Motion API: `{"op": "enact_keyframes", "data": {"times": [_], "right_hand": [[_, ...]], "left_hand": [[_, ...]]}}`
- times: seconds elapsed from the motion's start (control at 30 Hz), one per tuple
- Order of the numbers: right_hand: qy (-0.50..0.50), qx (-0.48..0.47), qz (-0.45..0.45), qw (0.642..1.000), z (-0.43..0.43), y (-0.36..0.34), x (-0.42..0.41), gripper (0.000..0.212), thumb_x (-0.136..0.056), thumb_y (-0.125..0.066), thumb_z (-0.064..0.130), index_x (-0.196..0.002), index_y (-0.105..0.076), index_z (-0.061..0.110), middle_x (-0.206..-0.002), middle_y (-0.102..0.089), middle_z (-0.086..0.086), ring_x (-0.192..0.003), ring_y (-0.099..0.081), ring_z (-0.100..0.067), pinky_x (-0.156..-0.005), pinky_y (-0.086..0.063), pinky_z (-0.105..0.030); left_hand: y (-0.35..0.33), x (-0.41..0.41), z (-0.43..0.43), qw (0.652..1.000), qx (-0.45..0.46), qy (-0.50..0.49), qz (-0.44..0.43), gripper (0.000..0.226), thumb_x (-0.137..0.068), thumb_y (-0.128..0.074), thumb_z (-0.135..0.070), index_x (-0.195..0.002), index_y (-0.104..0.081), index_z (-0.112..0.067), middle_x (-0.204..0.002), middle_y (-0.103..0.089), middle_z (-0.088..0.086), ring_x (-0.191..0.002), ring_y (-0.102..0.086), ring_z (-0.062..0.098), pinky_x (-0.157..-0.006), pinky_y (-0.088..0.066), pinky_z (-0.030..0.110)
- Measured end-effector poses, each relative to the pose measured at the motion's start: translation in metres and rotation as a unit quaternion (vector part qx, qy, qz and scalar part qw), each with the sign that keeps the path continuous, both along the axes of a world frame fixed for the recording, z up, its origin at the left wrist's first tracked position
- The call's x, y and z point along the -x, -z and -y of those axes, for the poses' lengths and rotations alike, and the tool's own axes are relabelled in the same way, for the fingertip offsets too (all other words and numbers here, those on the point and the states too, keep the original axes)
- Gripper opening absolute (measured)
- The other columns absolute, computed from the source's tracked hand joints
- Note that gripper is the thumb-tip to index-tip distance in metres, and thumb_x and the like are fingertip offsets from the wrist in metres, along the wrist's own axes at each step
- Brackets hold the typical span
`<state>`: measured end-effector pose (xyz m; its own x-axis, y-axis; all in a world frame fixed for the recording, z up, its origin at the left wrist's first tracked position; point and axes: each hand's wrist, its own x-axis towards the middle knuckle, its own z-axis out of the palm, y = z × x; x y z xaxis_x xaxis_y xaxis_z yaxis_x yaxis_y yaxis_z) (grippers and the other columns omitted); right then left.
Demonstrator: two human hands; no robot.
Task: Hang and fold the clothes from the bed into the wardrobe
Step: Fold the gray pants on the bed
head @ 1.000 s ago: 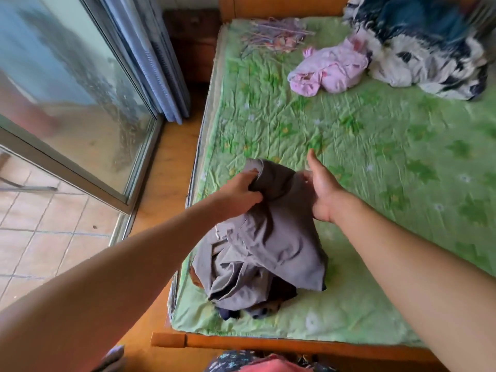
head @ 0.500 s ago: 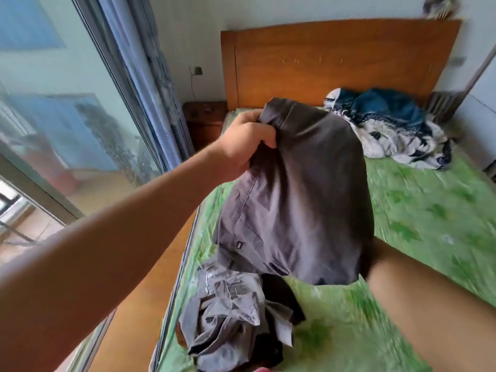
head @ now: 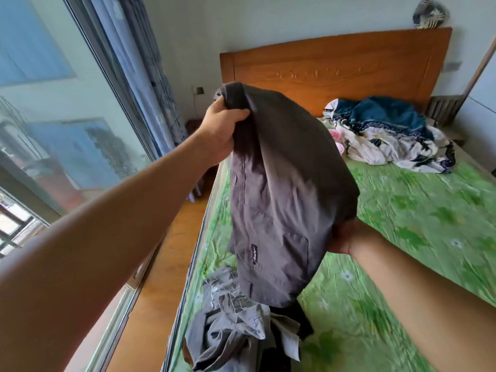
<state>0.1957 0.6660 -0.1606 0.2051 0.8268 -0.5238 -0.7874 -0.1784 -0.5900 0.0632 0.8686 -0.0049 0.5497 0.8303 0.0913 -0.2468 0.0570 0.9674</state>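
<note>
You held the grey garment [head: 281, 189] over the bed [head: 429, 210].
Your left hand [head: 222, 130] clenched its 11 o'clock corner; your right hand [head: 346, 237], at 4 o'clock, hid its grip; probably you needed matching corners.

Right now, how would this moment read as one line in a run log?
state: garment held up | left hand: grips dark grey garment top | right hand: holds its other end | grey pile: on bed
</note>
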Motion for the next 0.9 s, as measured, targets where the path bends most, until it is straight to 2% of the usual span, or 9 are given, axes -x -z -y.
{"op": "enact_keyframes", "data": {"times": [0.1,0.2,0.23,0.33,0.43,0.5,0.63,0.8,0.9], "right_hand": [[-0.083,-0.091,-0.002,0.992,-0.001,-0.015,0.004,0.080,-0.077,-0.066,0.073,-0.132,-0.067,0.014,-0.139,-0.061,-0.015,-0.127,-0.059,-0.034,-0.107,-0.043,-0.051],[-0.162,-0.218,0.039,0.962,-0.003,-0.028,0.010,0.102,-0.067,-0.054,0.089,-0.147,-0.052,0.025,-0.149,-0.053,-0.010,-0.139,-0.047,-0.032,-0.117,-0.030,-0.056],[-0.164,-0.230,0.076,0.956,-0.005,-0.034,0.015,0.085,-0.075,-0.060,0.078,-0.141,-0.059,0.025,-0.141,-0.060,-0.010,-0.130,-0.056,-0.031,-0.110,-0.040,-0.054],[-0.108,-0.168,0.218,0.955,-0.021,-0.048,0.029,0.028,-0.078,-0.076,0.007,-0.106,-0.077,0.010,-0.108,-0.074,-0.016,-0.095,-0.071,-0.033,-0.082,-0.059,-0.043],[-0.018,-0.097,0.248,0.964,-0.038,-0.058,0.040,0.032,-0.084,-0.047,-0.012,-0.102,-0.070,0.001,-0.101,-0.070,-0.022,-0.091,-0.066,-0.034,-0.091,-0.053,-0.046],[0.002,-0.098,0.194,0.976,-0.043,-0.068,0.041,0.033,-0.088,-0.039,-0.003,-0.104,-0.067,0.003,-0.096,-0.067,-0.017,-0.088,-0.064,-0.029,-0.088,-0.052,-0.039],[0.073,-0.129,0.150,0.978,-0.053,-0.097,0.025,0.030,-0.094,-0.041,0.011,-0.080,-0.067,0.012,-0.075,-0.068,-0.008,-0.068,-0.065,-0.023,-0.068,-0.053,-0.028],[0.121,-0.137,0.190,0.965,-0.058,-0.115,0.011,0.023,-0.095,-0.049,0.014,-0.083,-0.068,0.009,-0.070,-0.069,-0.008,-0.061,-0.065,-0.022,-0.058,-0.053,-0.024],[0.143,-0.144,0.215,0.955,-0.055,-0.115,0.000,0.030,-0.096,-0.048,0.013,-0.075,-0.070,0.010,-0.065,-0.070,-0.007,-0.056,-0.066,-0.020,-0.056,-0.053,-0.024]], "left_hand": [[0.001,0.001,-0.010,1.000,0.004,0.002,0.002,0.051,-0.086,-0.050,0.020,-0.122,-0.055,-0.015,-0.113,-0.066,0.018,-0.110,-0.064,0.037,-0.098,-0.051,0.058],[0.008,0.003,-0.014,0.999,0.014,0.017,-0.035,0.067,-0.079,-0.056,0.017,-0.124,-0.046,-0.031,-0.118,-0.066,0.015,-0.111,-0.066,0.036,-0.089,-0.057,0.055],[0.011,0.003,-0.014,0.998,0.016,0.016,-0.053,0.073,-0.079,-0.058,0.015,-0.132,-0.040,-0.032,-0.121,-0.064,0.014,-0.111,-0.066,0.035,-0.088,-0.058,0.054],[0.019,0.004,-0.012,0.994,0.024,0.013,-0.104,0.107,-0.076,-0.068,0.004,-0.156,-0.008,-0.035,-0.133,-0.056,0.014,-0.112,-0.064,0.033,-0.090,-0.057,0.054],[0.024,0.008,-0.007,0.991,-0.004,0.017,-0.135,0.121,-0.071,-0.081,-0.009,-0.157,-0.001,-0.036,-0.137,-0.054,0.010,-0.115,-0.063,0.028,-0.093,-0.057,0.049],[0.025,0.014,-0.007,0.989,-0.012,0.031,-0.145,0.110,-0.071,-0.086,-0.019,-0.155,-0.016,-0.031,-0.133,-0.059,0.008,-0.114,-0.064,0.025,-0.095,-0.056,0.046],[0.035,0.036,0.005,0.968,0.029,0.165,-0.187,0.033,-0.089,-0.068,-0.043,-0.115,-0.070,-0.023,-0.118,-0.073,0.005,-0.108,-0.069,0.024,-0.081,-0.057,0.029],[0.088,0.052,0.029,0.937,0.152,0.256,-0.183,0.057,-0.086,-0.059,-0.060,-0.124,-0.066,-0.019,-0.125,-0.070,0.008,-0.117,-0.066,0.024,-0.098,-0.054,0.039],[0.111,0.055,0.046,0.920,0.189,0.279,-0.202,0.033,-0.078,-0.072,-0.042,-0.094,-0.081,-0.015,-0.102,-0.077,0.006,-0.092,-0.075,0.018,-0.077,-0.060,0.031]]}}
